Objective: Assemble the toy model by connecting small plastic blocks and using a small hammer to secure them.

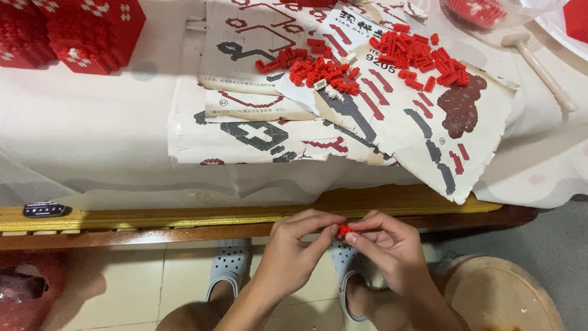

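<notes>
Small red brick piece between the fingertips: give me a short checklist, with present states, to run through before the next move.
1. Small red brick piece pinched by both hands: ok; left hand and right hand meet on it.
2. Piece held over the table: not ok; it is in front of the wooden table edge, above the tiled floor.
3. Loose red bricks at hand: ok; two piles lie on the printed paper instruction sheets.
4. Sheets flat: not ok; the sheets overlap and one corner hangs past the edge.
5. Small pale wooden mallet free: ok; it lies untouched on the white tablecloth.
6. Piece's orientation: cannot tell; fingers hide it.
</notes>
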